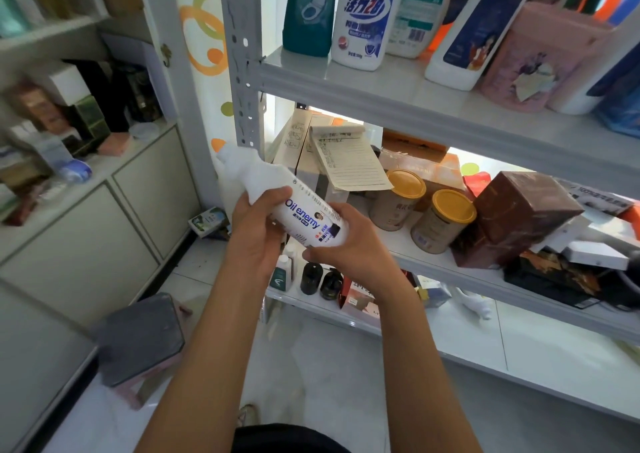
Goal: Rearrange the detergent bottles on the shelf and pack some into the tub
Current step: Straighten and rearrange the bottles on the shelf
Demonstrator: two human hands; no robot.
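Note:
I hold a white "Oil enemy" detergent bottle [294, 199] tilted, its neck pointing up and left, in front of the grey metal shelf [398, 106]. My left hand [256, 234] grips its middle from the left. My right hand [349, 244] wraps around its base. On the upper shelf stand several detergent bottles: a teal one [308, 12], a white one with a blue label [365, 19], a tall white one [474, 33] and a pink container [533, 61]. No tub is clearly visible.
The middle shelf holds two gold-lidded cans [443, 220], a notepad [349, 158], cardboard boxes and a brown box [523, 206]. Small dark bottles [311, 277] stand on the lowest shelf. A pink stool [142, 341] sits on the floor at left, beside white cabinets [104, 230].

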